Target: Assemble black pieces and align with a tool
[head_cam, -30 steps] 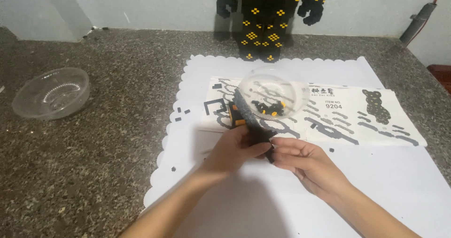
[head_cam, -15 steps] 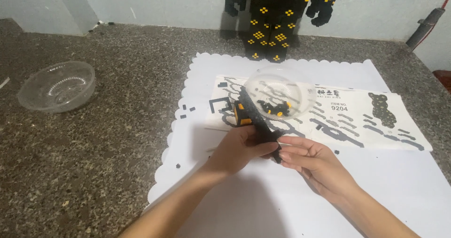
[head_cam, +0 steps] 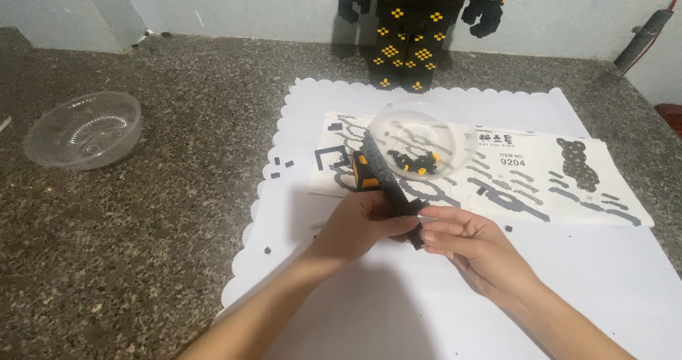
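- Head view: my left hand (head_cam: 359, 225) has its grip closed around the lower end of a long black brick strip (head_cam: 391, 179), which slants up and away from me, its top end crossing in front of the clear bowl of pieces (head_cam: 426, 141).
- My right hand (head_cam: 469, 250) meets the strip at its near end, thumb and forefinger pinched on the tip; whether a loose brick sits between them I cannot tell, as the fingers hide it.
- The strip hangs above the white scalloped mat (head_cam: 341, 104), just nearer to me than the bowl of pieces. Behind it, just left of that bowl, stands a small black and orange block (head_cam: 364, 174) on the printed instruction sheet (head_cam: 561, 182).
- Far left of the bowl of pieces, out on the speckled surface (head_cam: 177, 189), sits an empty glass bowl (head_cam: 84, 129); beyond it, against the wall, stands a tall black brick figure with yellow dots (head_cam: 412, 19).
- I judge the step to be fitting or pressing at the strip's near end. The next move calls for steady counter-pressure from my left grip so the thin strip doesn't snap.
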